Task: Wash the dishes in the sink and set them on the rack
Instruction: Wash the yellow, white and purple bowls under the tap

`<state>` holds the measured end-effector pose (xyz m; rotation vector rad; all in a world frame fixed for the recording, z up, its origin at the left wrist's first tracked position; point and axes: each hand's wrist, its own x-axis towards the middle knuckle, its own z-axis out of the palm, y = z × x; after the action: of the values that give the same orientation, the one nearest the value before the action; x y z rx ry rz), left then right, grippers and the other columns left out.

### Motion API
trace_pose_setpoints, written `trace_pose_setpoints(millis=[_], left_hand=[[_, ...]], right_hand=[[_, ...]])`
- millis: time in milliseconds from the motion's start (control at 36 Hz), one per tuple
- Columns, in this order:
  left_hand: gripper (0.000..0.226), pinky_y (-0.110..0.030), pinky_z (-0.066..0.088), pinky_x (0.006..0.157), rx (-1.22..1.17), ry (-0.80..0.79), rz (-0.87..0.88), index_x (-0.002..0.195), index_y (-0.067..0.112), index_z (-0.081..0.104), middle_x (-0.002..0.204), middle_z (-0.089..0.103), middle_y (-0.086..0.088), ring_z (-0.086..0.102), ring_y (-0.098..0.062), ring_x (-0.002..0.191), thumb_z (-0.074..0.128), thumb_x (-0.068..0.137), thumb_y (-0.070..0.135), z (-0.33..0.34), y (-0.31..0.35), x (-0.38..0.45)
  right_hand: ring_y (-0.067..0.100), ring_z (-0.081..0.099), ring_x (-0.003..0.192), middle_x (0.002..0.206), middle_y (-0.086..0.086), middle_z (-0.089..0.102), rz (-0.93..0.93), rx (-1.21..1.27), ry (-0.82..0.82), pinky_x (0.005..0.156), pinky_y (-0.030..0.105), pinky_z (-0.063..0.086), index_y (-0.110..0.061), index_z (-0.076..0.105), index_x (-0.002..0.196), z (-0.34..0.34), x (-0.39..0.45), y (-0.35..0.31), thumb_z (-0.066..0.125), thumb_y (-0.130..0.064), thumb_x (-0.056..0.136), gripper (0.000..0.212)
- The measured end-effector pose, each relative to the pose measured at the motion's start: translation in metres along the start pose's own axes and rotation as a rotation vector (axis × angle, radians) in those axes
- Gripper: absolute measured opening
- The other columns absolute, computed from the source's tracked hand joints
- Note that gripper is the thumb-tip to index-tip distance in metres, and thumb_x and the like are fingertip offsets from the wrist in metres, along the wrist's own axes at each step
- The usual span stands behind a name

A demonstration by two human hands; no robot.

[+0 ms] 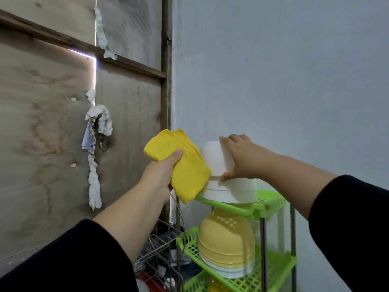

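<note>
- The green plastic lattice shelf rack [271,200] stands against the pale wall; its top tier carries upturned white bowls, the tier below a stack of yellow plastic bowls [226,241].
- The right hand [240,158] grips a white plastic bowl [216,158], tilted upside down onto the white stack [231,190].
- The left hand [162,171] has its fingers closed round a folded yellow cloth [185,165].
- Racking looks well advanced; the sink is out of view.
- No legible writing.

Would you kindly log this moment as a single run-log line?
left hand: grips folded yellow cloth | right hand: sets upturned white bowl on white bowl stack | green plastic rack, top shelf
</note>
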<state>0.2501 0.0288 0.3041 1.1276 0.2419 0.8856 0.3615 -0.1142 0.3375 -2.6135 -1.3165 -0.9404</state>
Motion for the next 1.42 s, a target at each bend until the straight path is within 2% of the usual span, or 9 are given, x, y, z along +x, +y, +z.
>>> trace_pose_setpoints(millis=[361, 611, 778, 889, 1000, 1139, 1278, 1361, 1417], left_hand=[[0.049, -0.036, 0.043, 0.081, -0.017, -0.011, -0.008, 0.131, 0.006, 0.046, 0.115, 0.058, -0.012, 0.054, -0.023, 0.089, 0.066, 0.088, 0.020, 0.011, -0.014, 0.018], [0.052, -0.039, 0.041, 0.076, -0.040, -0.045, -0.015, 0.133, 0.007, 0.044, 0.105, 0.055, -0.008, 0.053, -0.020, 0.073, 0.066, 0.088, 0.021, 0.003, -0.016, 0.010], [0.031, -0.034, 0.046, 0.066, -0.048, -0.065, -0.011, 0.112, 0.013, 0.051, 0.089, 0.061, -0.005, 0.056, -0.015, 0.070, 0.066, 0.087, 0.023, -0.015, -0.002, -0.012], [0.017, -0.034, 0.047, 0.061, -0.052, -0.105, -0.018, 0.094, 0.014, 0.055, 0.084, 0.063, -0.003, 0.061, -0.018, 0.074, 0.067, 0.085, 0.023, -0.037, 0.010, -0.032], [0.013, -0.037, 0.051, 0.069, -0.060, -0.158, -0.013, 0.094, 0.017, 0.059, 0.088, 0.069, -0.005, 0.066, -0.022, 0.081, 0.067, 0.083, 0.020, -0.065, 0.019, -0.056], [0.026, -0.047, 0.055, 0.078, -0.048, -0.144, -0.021, 0.104, 0.019, 0.063, 0.096, 0.072, -0.008, 0.068, -0.028, 0.089, 0.070, 0.079, 0.019, -0.110, 0.023, -0.096], [0.059, -0.032, 0.056, 0.061, 0.016, -0.055, 0.046, 0.120, 0.017, 0.057, 0.106, 0.071, -0.006, 0.070, -0.019, 0.086, 0.073, 0.064, 0.024, -0.162, 0.025, -0.138], [0.044, -0.031, 0.054, 0.066, 0.028, -0.019, -0.001, 0.119, 0.018, 0.058, 0.105, 0.070, -0.002, 0.069, -0.015, 0.087, 0.067, 0.078, 0.026, -0.196, 0.030, -0.165], [0.037, -0.036, 0.054, 0.079, -0.012, 0.011, -0.083, 0.122, 0.014, 0.057, 0.108, 0.069, -0.004, 0.067, -0.018, 0.096, 0.060, 0.087, 0.026, -0.216, 0.032, -0.181]], right_hand=[[0.027, 0.031, 0.130, 0.139, 0.007, 0.036, 0.041, 0.075, -0.191, 0.101, 0.042, 0.038, -0.014, 0.026, 0.144, 0.012, 0.013, 0.004, 0.078, -0.054, 0.066, 0.101], [0.023, 0.006, 0.145, 0.159, 0.005, 0.007, 0.006, 0.107, -0.144, 0.115, 0.038, 0.017, -0.014, 0.008, 0.152, 0.012, 0.003, -0.005, 0.064, -0.055, 0.081, 0.099], [0.018, 0.017, 0.144, 0.157, 0.003, 0.019, -0.098, 0.252, 0.003, 0.111, 0.022, 0.012, -0.016, 0.022, 0.149, 0.005, -0.008, -0.032, 0.043, -0.016, 0.099, 0.054], [0.015, 0.040, 0.131, 0.144, 0.001, 0.045, -0.060, 0.677, 0.014, 0.102, 0.017, 0.027, -0.017, 0.046, 0.138, -0.008, -0.025, -0.067, 0.034, 0.006, 0.091, 0.054], [0.016, 0.059, 0.106, 0.112, -0.003, 0.063, 0.028, 1.292, -0.113, 0.093, 0.029, 0.044, -0.023, 0.060, 0.113, -0.014, -0.047, -0.104, 0.041, -0.032, 0.099, 0.026], [0.017, 0.063, 0.109, 0.121, -0.002, 0.064, 0.033, 1.400, -0.272, 0.096, 0.040, 0.049, -0.023, 0.055, 0.126, 0.003, -0.079, -0.155, 0.062, -0.075, 0.067, 0.079], [0.021, 0.066, 0.102, 0.112, 0.005, 0.069, 0.064, 1.532, -0.304, 0.091, 0.041, 0.053, -0.017, 0.060, 0.113, 0.018, -0.116, -0.205, 0.061, -0.041, 0.080, 0.042], [0.020, 0.068, 0.095, 0.103, 0.003, 0.072, 0.101, 1.647, -0.335, 0.085, 0.037, 0.054, -0.018, 0.061, 0.105, 0.022, -0.138, -0.236, 0.054, -0.019, 0.094, 0.013], [0.016, 0.069, 0.081, 0.089, 0.000, 0.074, 0.126, 1.759, -0.366, 0.072, 0.031, 0.054, -0.018, 0.062, 0.100, 0.024, -0.154, -0.255, 0.047, -0.008, 0.096, 0.019]])
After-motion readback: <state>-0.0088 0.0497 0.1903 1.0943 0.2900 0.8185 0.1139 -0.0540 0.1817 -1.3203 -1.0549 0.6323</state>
